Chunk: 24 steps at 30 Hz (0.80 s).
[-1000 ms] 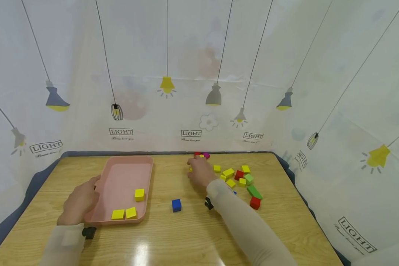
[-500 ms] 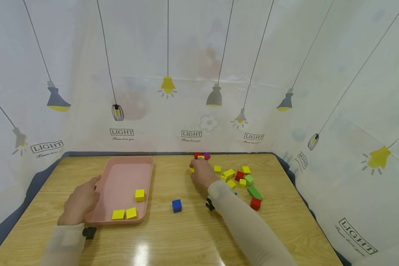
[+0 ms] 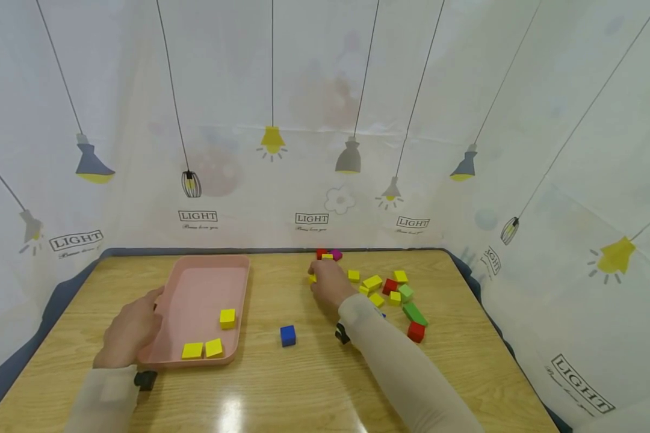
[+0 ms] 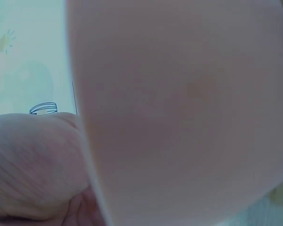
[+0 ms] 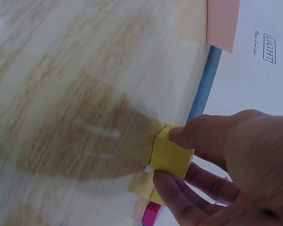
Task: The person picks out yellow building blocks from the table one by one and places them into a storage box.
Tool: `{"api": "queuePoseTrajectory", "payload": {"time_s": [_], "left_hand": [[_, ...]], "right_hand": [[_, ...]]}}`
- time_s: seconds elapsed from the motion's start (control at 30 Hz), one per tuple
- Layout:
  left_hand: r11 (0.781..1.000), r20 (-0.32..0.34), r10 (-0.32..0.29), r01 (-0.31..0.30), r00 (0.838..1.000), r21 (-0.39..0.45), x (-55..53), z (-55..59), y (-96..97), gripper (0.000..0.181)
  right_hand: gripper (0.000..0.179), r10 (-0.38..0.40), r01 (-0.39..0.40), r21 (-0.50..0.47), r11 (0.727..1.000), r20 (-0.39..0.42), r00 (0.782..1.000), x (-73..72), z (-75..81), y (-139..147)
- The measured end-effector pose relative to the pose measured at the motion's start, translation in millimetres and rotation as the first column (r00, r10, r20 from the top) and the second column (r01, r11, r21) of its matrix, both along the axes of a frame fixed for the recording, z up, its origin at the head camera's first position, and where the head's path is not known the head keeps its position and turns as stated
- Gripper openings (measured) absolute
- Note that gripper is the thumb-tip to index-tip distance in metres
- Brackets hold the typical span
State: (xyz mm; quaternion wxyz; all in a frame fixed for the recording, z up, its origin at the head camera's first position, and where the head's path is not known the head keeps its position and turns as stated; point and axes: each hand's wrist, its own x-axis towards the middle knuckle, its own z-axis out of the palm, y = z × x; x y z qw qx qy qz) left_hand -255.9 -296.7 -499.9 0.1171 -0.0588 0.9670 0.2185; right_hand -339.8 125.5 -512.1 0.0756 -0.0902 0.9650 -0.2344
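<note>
My left hand [image 3: 130, 329] grips the left rim of a pink tray [image 3: 208, 282]; the tray fills most of the left wrist view, blurred, and hides the fingertips there. Three yellow blocks lie in the tray, one of them a yellow cube [image 3: 227, 319] near its right wall. At the back of the table my right hand [image 3: 331, 285] pinches a yellow block [image 5: 170, 153] between thumb and fingers, low over or on the wood; which of the two I cannot tell. Just beyond that hand are another yellow block [image 3: 327, 257], a red block [image 3: 321, 254] and a magenta block [image 3: 336, 255].
Right of my right hand lie several yellow blocks, a red block [image 3: 390, 286], a light green block [image 3: 405, 293], a long green block [image 3: 414, 313] and another red block [image 3: 416, 332]. A blue cube [image 3: 287, 335] sits between tray and right arm. A printed curtain [image 3: 260, 186] borders the table.
Over the last second my right hand has shifted very slightly to the right and nearer. The left hand and the tray hold still.
</note>
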Motion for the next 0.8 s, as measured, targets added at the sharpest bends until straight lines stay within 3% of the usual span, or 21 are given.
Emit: {"api": "queuePoseTrajectory", "payload": {"time_s": [0.43,0.67,0.8], "left_hand": [[1.000,-0.006,0.001,-0.001,1.000,0.001,1.5,2.7,2.3,0.068],[1.000,-0.012,-0.005,0.006,1.000,0.003,4.0,4.4,3.0,0.068],[1.000,-0.012,-0.006,0.006,1.000,0.004,3.7,3.7,2.7,0.068]], "right_hand": [[0.038,-0.002,0.002,-0.007,1.000,-0.019,1.000,4.8,5.1,-2.5],[0.041,-0.017,0.018,-0.031,0.999,0.037,0.999,7.5,11.2,-10.4],[0.041,0.023,-0.022,-0.026,0.999,0.020,1.000,5.5,10.7,-13.8]]}}
